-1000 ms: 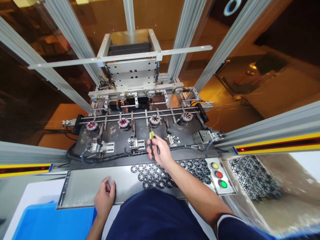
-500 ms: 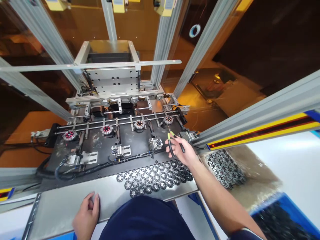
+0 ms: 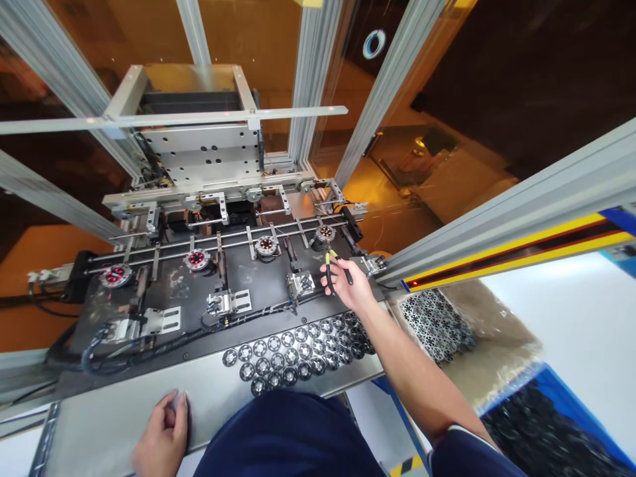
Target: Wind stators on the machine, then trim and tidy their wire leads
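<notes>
Silver ledge; left hand at it, loosely half-open; right hand gripping pliers, handles spread.

Looks forward and steeply down from the wearer's head, over the navy shirt at six o'clock. Sits close above the steel ledge at seven, farther from the drilled metal plate at eleven. Takes in the yellow-edged light curtain at three.

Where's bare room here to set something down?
The metal shelf is bare from its left end to the left hand, and from that hand to the round black parts. Crowded: among those parts, along the cables, and around the pliers in the right hand.
</notes>
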Available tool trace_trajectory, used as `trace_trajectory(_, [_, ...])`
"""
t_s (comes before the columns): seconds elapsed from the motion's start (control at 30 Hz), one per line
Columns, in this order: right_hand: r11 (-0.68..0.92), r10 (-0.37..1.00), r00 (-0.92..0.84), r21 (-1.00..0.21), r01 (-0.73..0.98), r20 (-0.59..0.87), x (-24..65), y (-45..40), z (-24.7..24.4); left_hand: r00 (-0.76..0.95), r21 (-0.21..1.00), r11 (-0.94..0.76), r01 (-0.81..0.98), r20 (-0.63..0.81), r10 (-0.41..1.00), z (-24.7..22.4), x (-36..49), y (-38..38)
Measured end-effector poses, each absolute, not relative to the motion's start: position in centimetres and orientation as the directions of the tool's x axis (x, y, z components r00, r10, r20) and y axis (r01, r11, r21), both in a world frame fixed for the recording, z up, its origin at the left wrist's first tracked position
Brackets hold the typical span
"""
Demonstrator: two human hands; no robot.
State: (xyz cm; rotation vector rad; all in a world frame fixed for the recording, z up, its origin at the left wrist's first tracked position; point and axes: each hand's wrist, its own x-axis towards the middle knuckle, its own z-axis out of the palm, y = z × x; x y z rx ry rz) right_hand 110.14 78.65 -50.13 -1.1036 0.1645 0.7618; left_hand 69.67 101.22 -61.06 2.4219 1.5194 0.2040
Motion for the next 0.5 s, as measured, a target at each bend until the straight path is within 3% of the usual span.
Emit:
trace_trajectory(0.2, [0.248,0.489,0.747,-0.750,-0.613,-0.450,110.8,79.2,-50.9,0.437,0.284,-0.402,0.870,-0.067,0.897,-60.8,69.8,101.2])
trace_trajectory(0.33, [0.279,0.521,0.764,-0.770,-0.574,-0.381,109.2,78.7,-48.7,0.419,0.272,-0.379,0.885,-0.108,0.901,-60.9,69.6,101.0])
trace_trajectory(0.43, [0.220,0.681,0.664,-0.779,-0.588,-0.309,105.1,77.0,-45.2,0.407,0.307,-0.354,0.883,-0.128,0.905,-60.9,69.6,101.1])
trace_trajectory(0.5, [0.060,0.892,0.380,-0.772,-0.633,-0.243,101.5,76.5,-43.6,0.377,0.348,-0.312,0.884,-0.139,0.916,-60.5,70.1,101.3])
